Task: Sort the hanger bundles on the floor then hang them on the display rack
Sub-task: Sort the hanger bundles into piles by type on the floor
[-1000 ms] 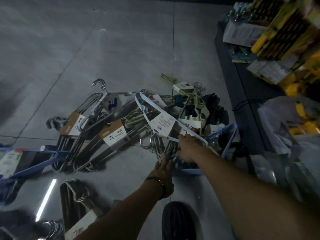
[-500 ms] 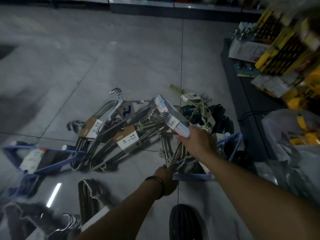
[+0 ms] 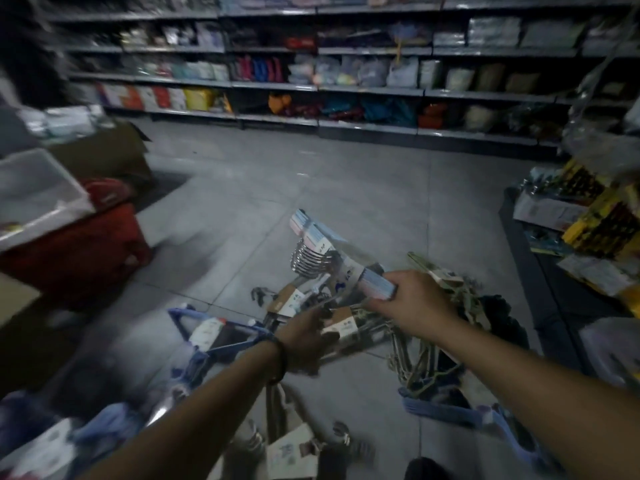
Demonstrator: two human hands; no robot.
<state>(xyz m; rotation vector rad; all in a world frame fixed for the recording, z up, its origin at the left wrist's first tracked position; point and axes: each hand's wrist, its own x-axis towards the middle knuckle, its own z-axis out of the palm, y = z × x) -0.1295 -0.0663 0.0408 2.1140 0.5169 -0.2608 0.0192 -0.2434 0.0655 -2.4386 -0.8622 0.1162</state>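
Note:
My right hand (image 3: 414,308) grips a bundle of light blue hangers (image 3: 323,249) by its lower end and holds it lifted above the floor pile, its metal hooks fanned to the left. My left hand (image 3: 304,336) hangs below it over the pile, fingers loosely curled; the frame is blurred and I cannot see a thing in it. On the floor lie dark hanger bundles with brown card labels (image 3: 341,325), a blue bundle (image 3: 221,332) at left, a pale green bundle (image 3: 446,282) at right and another labelled bundle (image 3: 294,452) near my feet.
A red crate (image 3: 83,251) with a white tub (image 3: 31,192) on it stands at left. Stocked store shelves (image 3: 346,88) run along the back. A low dark shelf with yellow packaged goods (image 3: 599,220) lines the right side. Grey tiled floor (image 3: 346,181) lies between.
My right hand has raised the light blue bundle off the pile. My head has tilted up, bringing the back shelves into view. My left hand has moved forward over the pile.

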